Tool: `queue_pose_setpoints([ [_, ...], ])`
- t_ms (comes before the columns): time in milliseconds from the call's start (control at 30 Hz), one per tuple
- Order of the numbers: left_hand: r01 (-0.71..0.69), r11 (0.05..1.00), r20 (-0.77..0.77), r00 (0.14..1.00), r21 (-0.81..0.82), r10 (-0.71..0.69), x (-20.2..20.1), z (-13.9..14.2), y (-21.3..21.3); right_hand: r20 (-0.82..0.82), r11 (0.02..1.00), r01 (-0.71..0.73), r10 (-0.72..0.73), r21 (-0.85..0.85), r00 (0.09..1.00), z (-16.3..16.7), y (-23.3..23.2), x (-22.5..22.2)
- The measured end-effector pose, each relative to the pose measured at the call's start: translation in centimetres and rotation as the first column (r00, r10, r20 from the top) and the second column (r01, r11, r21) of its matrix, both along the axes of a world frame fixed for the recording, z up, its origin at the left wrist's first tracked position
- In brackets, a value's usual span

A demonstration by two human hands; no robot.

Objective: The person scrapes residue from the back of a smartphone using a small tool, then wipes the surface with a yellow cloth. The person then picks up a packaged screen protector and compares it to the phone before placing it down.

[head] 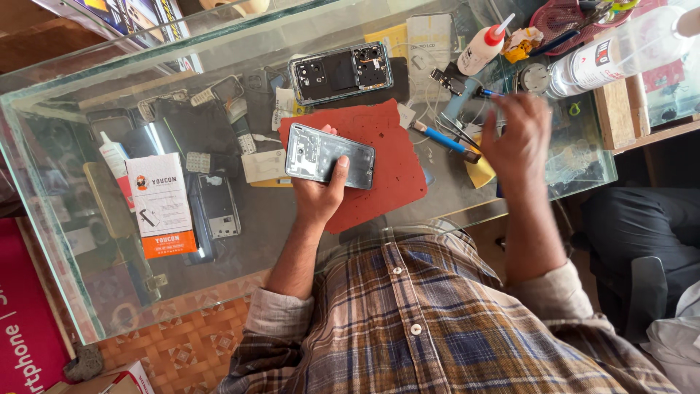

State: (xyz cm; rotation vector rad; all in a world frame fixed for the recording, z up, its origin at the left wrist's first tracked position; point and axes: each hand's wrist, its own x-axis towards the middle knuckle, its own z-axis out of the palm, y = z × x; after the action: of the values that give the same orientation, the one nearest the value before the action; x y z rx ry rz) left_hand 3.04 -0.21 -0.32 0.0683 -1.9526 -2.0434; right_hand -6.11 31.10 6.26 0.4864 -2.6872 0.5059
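Left hand (319, 191) grasps a phone (329, 155) by its lower edge, thumb on the right end, fingers under it; phone is back-cover-off, silvery inner frame facing up, held tilted just over the left part of the red mat (379, 157). Right hand (519, 137) is raised over the right side of the counter, fingers spread loose, holding nothing that I can see; blurred, so contact with the tools under it cannot be told

Around them, big to small: glass counter (65, 190) spans nearly the whole view, see-through, with phone parts and boxes on the shelf below. Red mat lies mid-counter, near front edge. A clear plastic bottle (620, 51) lies on its side at far right, touching a wooden block. A second opened phone (341, 71) sits just behind the mat, circuit side up. A white and orange box (160, 204) shows at left, apparently under the glass. A white glue bottle (485, 45) with red tip stands tilted behind the right hand. A blue-handled tool (441, 138) rests on the mat's right edge, between the two hands, tweezers (461, 131) just beside it. A yellow pick (481, 171) lies below the right hand, partly hidden by the wrist
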Motion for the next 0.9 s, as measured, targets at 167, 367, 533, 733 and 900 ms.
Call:
queue_pose_setpoints([
  [167, 0.039, 0.997, 0.043, 0.998, 0.065, -0.042, -0.1, -0.2, -0.2, 0.096, 0.991, 0.042, -0.030, -0.129, 0.995, 1.1, 1.6, -3.6],
  [367, 0.042, 0.989, 0.021, 0.999, 0.138, -0.046, 0.0, -0.2, 0.2, 0.141, 0.990, -0.008, 0.027, -0.138, 0.990, 0.7, -0.9, -2.7],
  [533, -0.020, 0.986, -0.035, 0.999, 0.168, 0.026, -0.1, -0.8, 0.4, 0.276, 0.960, -0.071, 0.149, -0.271, 0.950, 1.2, -2.4, -0.5],
  [733, 0.018, 0.981, 0.021, 1.000, 0.194, -0.023, 0.1, -1.0, 0.3, 0.128, 0.976, -0.185, 0.200, -0.118, 0.971, 4.1, -2.2, 2.5],
  [900, 0.016, 0.983, 0.039, 0.999, 0.185, -0.023, 0.3, -0.7, 0.1, 0.850, 0.939, -0.180, 0.343, -0.294, 0.400, 7.0, 6.1, 6.0],
])
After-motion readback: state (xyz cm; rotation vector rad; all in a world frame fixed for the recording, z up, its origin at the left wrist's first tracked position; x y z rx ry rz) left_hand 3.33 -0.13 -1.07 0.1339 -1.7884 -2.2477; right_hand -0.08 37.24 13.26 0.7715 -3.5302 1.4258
